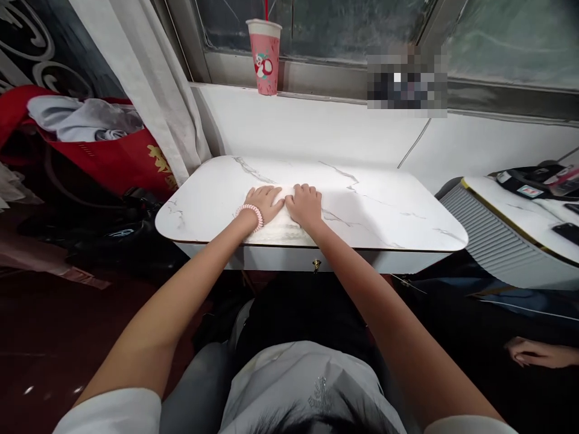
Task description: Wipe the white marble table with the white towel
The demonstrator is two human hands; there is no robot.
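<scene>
A white, soft-looking cloth (283, 231), perhaps a towel, lies on the white marble-patterned tabletop (398, 211) near its front edge. My left hand (265, 202) rests flat on the cloth's left side with the fingers apart; a pink-and-white coiled band circles that wrist. Close beside it, my right hand (305, 204) has its fingers curled down onto the cloth, closed on its right part. Both hands hide much of the cloth, and its far edge is hard to make out against the white top.
On the window ledge stands a pink patterned cup (265, 60) with a red straw. A drawer knob (316, 265) juts from the table front. At left are a curtain (149, 78) and a red bag (113, 163). Another person's hand (543, 352) shows at right, below a second table (520, 223).
</scene>
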